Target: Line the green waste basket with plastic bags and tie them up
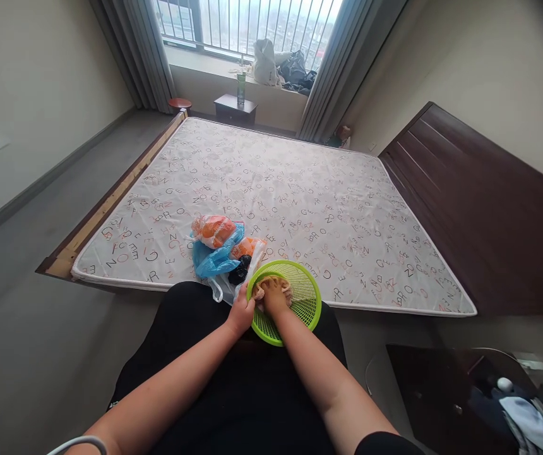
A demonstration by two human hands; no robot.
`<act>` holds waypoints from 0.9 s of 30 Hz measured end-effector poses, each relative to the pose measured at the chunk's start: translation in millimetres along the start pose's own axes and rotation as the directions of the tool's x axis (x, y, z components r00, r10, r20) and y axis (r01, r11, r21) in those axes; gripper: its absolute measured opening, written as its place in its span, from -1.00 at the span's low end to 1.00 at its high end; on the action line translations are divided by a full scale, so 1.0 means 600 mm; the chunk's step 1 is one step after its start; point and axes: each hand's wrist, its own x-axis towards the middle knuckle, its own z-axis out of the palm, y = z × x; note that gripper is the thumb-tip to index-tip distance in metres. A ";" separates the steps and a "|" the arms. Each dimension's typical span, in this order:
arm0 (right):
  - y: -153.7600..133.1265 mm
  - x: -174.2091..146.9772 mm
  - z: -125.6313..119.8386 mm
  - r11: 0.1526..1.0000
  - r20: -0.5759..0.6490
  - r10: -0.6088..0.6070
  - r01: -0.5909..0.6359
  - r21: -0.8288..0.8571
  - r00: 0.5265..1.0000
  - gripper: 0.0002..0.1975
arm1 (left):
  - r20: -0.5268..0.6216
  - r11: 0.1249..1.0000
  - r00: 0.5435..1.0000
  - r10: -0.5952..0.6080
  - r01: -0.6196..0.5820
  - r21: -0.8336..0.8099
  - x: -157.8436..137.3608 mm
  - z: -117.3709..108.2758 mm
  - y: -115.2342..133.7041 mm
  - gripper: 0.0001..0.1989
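From my remote seat I'm reading loose capital letters scattered across the mattress (276, 183), some showing in black and others in red (they're tilting at all sorts of angles). Among them I'm making out C, E, N, O, R, G and Z. Marks on the orange-and-white bag (214, 231) are coming through too blurred for reading.

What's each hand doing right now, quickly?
Left hand: closed on the rim of the round, lime-green plastic mesh basket.
Right hand: inside it, on a lumpy tan item; whether it grips cannot be told.
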 end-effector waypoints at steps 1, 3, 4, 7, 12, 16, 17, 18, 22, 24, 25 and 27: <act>-0.002 0.001 0.001 1.000 -0.006 0.017 -0.016 0.009 1.000 -0.43 | -0.003 1.000 1.000 -0.005 0.005 0.003 0.000 0.000 -0.001 -0.38; -0.002 0.004 0.001 0.998 -0.010 0.046 -0.045 0.041 0.999 -0.49 | -0.006 1.000 1.000 -0.001 0.001 0.007 0.000 -0.001 -0.002 -0.38; 0.001 0.005 -0.001 0.997 -0.008 0.048 -0.048 0.064 0.999 -0.53 | -0.007 1.000 1.000 0.007 -0.007 0.009 -0.001 -0.002 -0.001 -0.38; 0.014 0.009 -0.014 0.990 -0.013 -0.004 0.006 0.139 1.000 -0.62 | 0.009 0.999 1.000 0.029 -0.029 0.024 -0.003 -0.002 0.001 -0.38; 0.022 0.004 -0.036 0.979 -0.129 -0.087 0.108 0.171 0.988 -0.52 | 0.021 0.998 0.999 0.043 -0.044 0.045 -0.003 0.001 -0.002 -0.34; 0.021 -0.009 -0.027 0.983 -0.091 -0.139 0.149 0.110 0.986 -0.30 | 0.005 0.999 0.999 0.040 -0.040 0.021 -0.001 0.003 -0.009 -0.34; 0.023 -0.010 -0.023 0.987 -0.031 -0.144 0.145 0.063 0.989 -0.22 | 0.003 0.999 0.999 0.036 -0.036 0.017 -0.001 0.003 -0.010 -0.34; 0.025 -0.011 -0.018 0.991 0.029 -0.137 0.137 0.009 0.990 -0.16 | 0.002 0.999 1.000 0.031 -0.031 0.013 -0.001 0.003 -0.012 -0.34; 0.023 -0.005 -0.001 0.991 0.074 -0.069 0.077 -0.108 0.995 -0.16 | -0.004 1.000 1.000 0.018 -0.018 -0.015 0.002 0.002 -0.013 -0.36; 0.016 -0.001 0.004 0.994 0.026 -0.045 0.047 -0.099 0.999 -0.25 | -0.011 0.999 1.000 0.027 -0.027 -0.033 0.004 0.002 -0.013 -0.37; 0.012 0.000 0.005 0.995 0.012 -0.033 0.034 -0.093 0.999 -0.28 | -0.014 0.999 1.000 0.029 -0.029 -0.038 0.004 0.001 -0.012 -0.38; 0.005 0.002 0.005 0.997 -0.007 -0.012 0.011 -0.073 1.000 -0.31 | -0.015 0.999 1.000 0.019 -0.020 -0.042 0.005 0.000 -0.013 -0.38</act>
